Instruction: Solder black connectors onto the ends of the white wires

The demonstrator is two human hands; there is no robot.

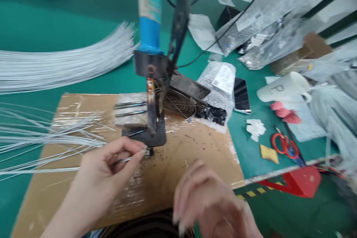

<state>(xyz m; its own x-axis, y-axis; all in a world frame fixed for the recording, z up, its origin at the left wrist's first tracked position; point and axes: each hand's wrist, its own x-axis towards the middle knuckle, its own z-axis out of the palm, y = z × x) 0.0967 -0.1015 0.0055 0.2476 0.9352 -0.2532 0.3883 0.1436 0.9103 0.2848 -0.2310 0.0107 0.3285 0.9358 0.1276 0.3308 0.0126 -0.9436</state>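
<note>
My left hand [111, 174] is closed in a pinch on a thin pale wire [125, 160]. A small black piece [150, 151] sits at the wire's end, just beyond my fingertips. My right hand [206, 197], smeared by motion, hovers over the front of the cardboard sheet [167, 189] with its fingers curled; whether they hold anything is not visible. Just beyond my left hand, a tool with a blue handle [150, 15] and a metal barrel [152, 108] stands upright in a black clamp above a dark base plate [158, 137]. More loose wires [69, 141] lie to the left.
A thick bundle of pale wires [69, 67] lies at the back left. Behind the tool are a fan [181, 104] and a bag of small black pieces [213, 114]. At right lie a phone [241, 95], a white mug [281, 89], scissors [284, 144] and a yellow sponge [269, 154].
</note>
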